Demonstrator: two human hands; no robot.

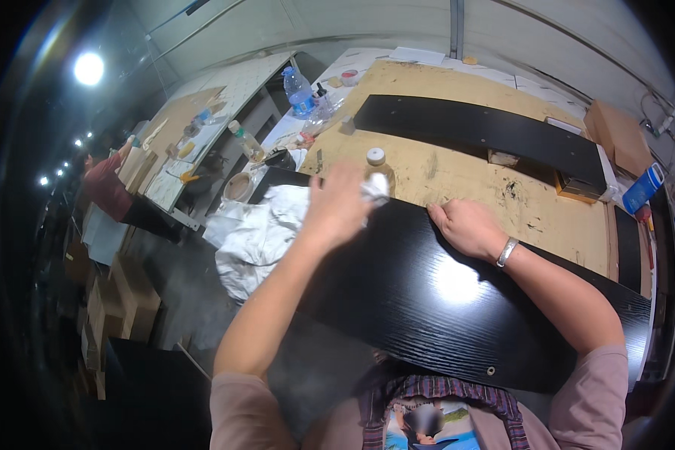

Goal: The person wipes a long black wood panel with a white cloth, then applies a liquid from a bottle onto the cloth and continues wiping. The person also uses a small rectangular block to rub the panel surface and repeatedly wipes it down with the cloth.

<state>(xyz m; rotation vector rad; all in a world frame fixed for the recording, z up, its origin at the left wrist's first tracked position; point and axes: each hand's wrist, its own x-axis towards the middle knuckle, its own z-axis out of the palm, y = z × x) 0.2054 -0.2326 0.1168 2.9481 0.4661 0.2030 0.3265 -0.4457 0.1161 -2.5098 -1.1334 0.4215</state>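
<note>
A glossy black wood-grain panel lies before me, slanting from the upper left to the lower right. My left hand is at its far left part, its fingers closed on a bunched white cloth that pokes out beside them. A larger crumpled white cloth drapes over the panel's left end, below that hand; whether the two are one piece is hidden. Just behind stands a capped bottle of yellowish liquid. My right hand, with a silver bracelet on the wrist, grips the panel's far edge, its fingertips partly hidden.
On the tan worktable rests a long black board, propped on small blocks. Plastic bottles and a round container stand at the left. A blue bottle is at the right. Another person works at a far-left bench.
</note>
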